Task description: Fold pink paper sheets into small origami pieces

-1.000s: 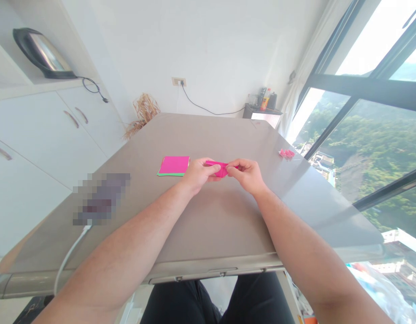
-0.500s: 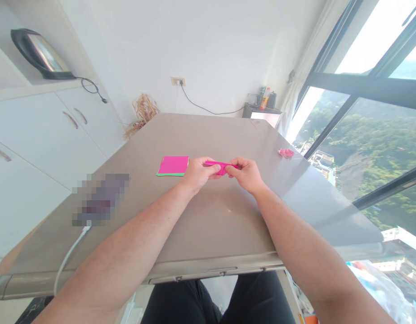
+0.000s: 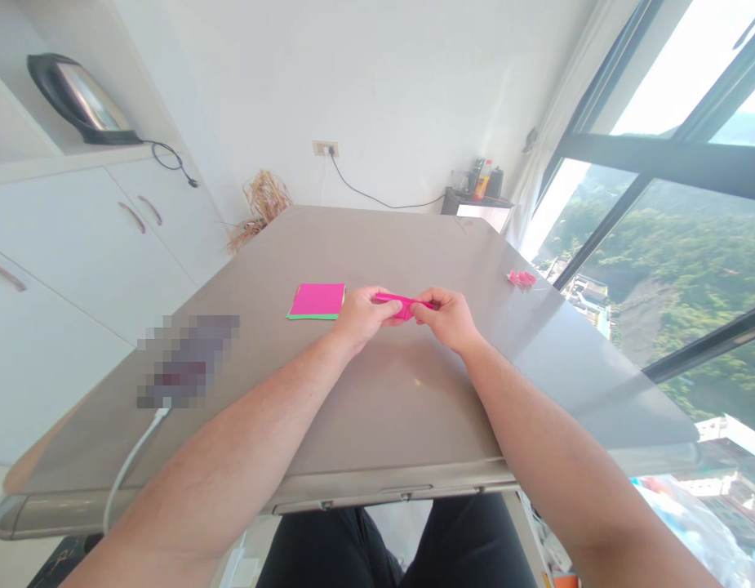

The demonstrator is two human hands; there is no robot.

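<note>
Between my two hands is a folded piece of bright pink paper (image 3: 405, 307), held just above the table. My left hand (image 3: 363, 317) pinches its left end, thumb on the near face. On the other end, my right hand (image 3: 446, 316) is closed with thumb and fingers. The fingers behind the paper are mostly hidden. Just left of my left hand lies a stack of square coloured paper (image 3: 317, 300), pink on top with a green edge showing. Several small pink folded paper pieces (image 3: 521, 278) sit near the table's right edge.
The grey table (image 3: 389, 408) spreads out under my arms. A blurred-out dark device (image 3: 190, 359) with a white cable (image 3: 132, 465) lies at the left. Past the far edge stands a small cabinet (image 3: 475, 208) with bottles. Windows (image 3: 671, 261) line the right side.
The view has shifted very slightly. Both hands keep hold of the pink paper in nearly the same place, with only a tiny movement of the fingers.
</note>
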